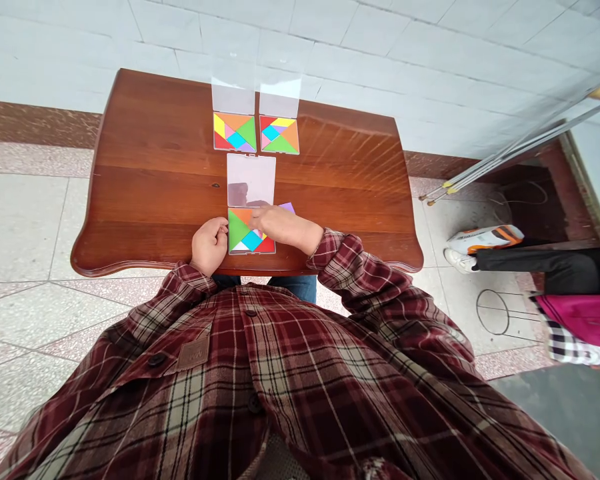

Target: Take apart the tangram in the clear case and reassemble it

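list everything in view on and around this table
glossy wooden table: one, reddish brown, centre
square tangram trays: three, multicoloured, two far, one near
clear plastic lids: three, transparent, two beyond far trays, one mid-table
tangram piece: one, purple, right of near tray
another person's leg: one, black trouser, white sneaker, right of table
cloth: one, magenta, far right
plaid shirt: one, maroon, on the person
left hand: one, at near tray's left edge
right hand: one, over near tray

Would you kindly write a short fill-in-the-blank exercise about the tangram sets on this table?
Beyond the clear lid, ____ other tangram sets lie side by side. The piece showing past the right hand is ____. The left hand is at the ____ edge of the nearest tangram set.

Missing words: two; purple; left.
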Action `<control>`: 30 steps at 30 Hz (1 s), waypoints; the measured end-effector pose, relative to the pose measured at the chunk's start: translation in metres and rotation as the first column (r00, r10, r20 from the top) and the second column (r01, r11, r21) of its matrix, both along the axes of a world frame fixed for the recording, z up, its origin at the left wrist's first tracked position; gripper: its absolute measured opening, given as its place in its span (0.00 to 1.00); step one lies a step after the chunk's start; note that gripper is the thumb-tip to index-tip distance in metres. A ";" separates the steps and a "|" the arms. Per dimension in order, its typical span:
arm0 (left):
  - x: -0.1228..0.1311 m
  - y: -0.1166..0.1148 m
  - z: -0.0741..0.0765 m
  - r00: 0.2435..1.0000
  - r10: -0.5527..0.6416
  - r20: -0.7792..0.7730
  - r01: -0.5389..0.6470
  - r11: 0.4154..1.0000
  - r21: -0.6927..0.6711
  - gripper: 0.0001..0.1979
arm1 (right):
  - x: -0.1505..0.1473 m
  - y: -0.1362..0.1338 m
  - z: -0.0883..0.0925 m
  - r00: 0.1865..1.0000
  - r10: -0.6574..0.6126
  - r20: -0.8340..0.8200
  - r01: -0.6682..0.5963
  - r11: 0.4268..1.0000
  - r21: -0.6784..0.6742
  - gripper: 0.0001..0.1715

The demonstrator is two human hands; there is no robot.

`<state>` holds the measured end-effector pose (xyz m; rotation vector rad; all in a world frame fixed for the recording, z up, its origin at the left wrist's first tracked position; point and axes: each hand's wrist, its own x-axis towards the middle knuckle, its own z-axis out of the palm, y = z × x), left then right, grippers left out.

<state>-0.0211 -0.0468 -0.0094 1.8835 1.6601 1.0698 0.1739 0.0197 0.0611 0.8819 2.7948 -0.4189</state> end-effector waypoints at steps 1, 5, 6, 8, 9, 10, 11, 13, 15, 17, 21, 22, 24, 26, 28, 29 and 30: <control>0.000 0.000 -0.001 1.000 0.001 0.001 -0.001 1.000 0.002 0.11 | 0.002 0.000 0.000 1.000 -0.015 -0.017 0.015 1.000 0.000 0.17; -0.001 0.000 -0.002 1.000 -0.001 -0.001 0.001 1.000 -0.005 0.11 | 0.011 0.001 -0.001 0.990 -0.126 -0.068 0.129 0.991 0.042 0.18; -0.001 0.000 -0.001 1.000 0.000 -0.004 0.000 1.000 -0.007 0.11 | 0.013 0.000 -0.002 0.986 -0.152 -0.072 0.155 0.987 0.049 0.18; 0.000 0.000 -0.001 1.000 0.004 -0.009 -0.004 1.000 -0.007 0.11 | 0.015 -0.002 -0.005 0.980 -0.185 -0.071 0.188 0.982 0.032 0.16; 0.000 0.000 0.000 1.000 0.008 -0.010 -0.008 1.000 -0.006 0.11 | 0.014 -0.004 -0.006 0.978 -0.195 -0.072 0.197 0.980 0.013 0.15; 0.000 0.000 0.000 1.000 0.009 -0.012 -0.009 1.000 -0.006 0.11 | 0.013 -0.006 -0.007 0.976 -0.204 -0.073 0.204 0.979 -0.007 0.14; 0.000 0.000 0.000 1.000 0.007 -0.013 -0.007 1.000 -0.007 0.11 | 0.011 -0.008 -0.007 0.974 -0.214 -0.073 0.212 0.977 -0.023 0.13; 0.000 0.000 0.000 1.000 0.003 -0.012 -0.003 1.000 -0.002 0.11 | 0.008 -0.012 -0.008 0.969 -0.239 -0.065 0.237 0.971 -0.031 0.11; 0.000 0.001 0.000 1.000 0.002 -0.004 -0.002 1.000 0.006 0.11 | 0.004 -0.015 -0.007 0.964 -0.265 -0.037 0.264 0.964 -0.027 0.11; 0.000 0.001 -0.001 1.000 0.002 0.005 -0.002 1.000 0.013 0.11 | 0.002 -0.016 -0.005 0.962 -0.273 -0.003 0.273 0.962 -0.028 0.12; 0.000 0.001 -0.003 1.000 0.002 0.005 -0.002 1.000 0.006 0.11 | 0.003 -0.014 -0.006 0.966 -0.255 0.036 0.256 0.966 -0.023 0.14; 0.000 0.001 -0.003 1.000 0.003 0.002 -0.003 1.000 0.003 0.11 | 0.004 -0.013 -0.006 0.967 -0.253 0.037 0.254 0.967 -0.019 0.13; 0.000 0.001 -0.003 1.000 0.005 -0.001 -0.005 1.000 -0.001 0.11 | 0.007 -0.012 -0.007 0.963 -0.267 0.026 0.268 0.963 -0.012 0.13; 0.000 0.000 -0.002 1.000 0.002 0.001 -0.002 1.000 -0.001 0.11 | 0.008 -0.013 -0.006 0.956 -0.294 0.005 0.294 0.956 -0.013 0.14; 0.000 0.000 -0.001 1.000 0.001 0.001 -0.001 1.000 -0.002 0.11 | 0.008 -0.018 -0.002 0.951 -0.308 -0.006 0.308 0.951 -0.033 0.13; 0.000 0.000 -0.001 1.000 0.002 0.000 -0.002 1.000 -0.005 0.12 | 0.007 -0.021 0.000 0.952 -0.307 -0.001 0.307 0.950 -0.049 0.12; 0.000 0.000 -0.001 1.000 0.002 0.000 -0.002 1.000 -0.008 0.12 | 0.005 -0.026 0.003 0.952 -0.305 0.006 0.305 0.950 -0.062 0.12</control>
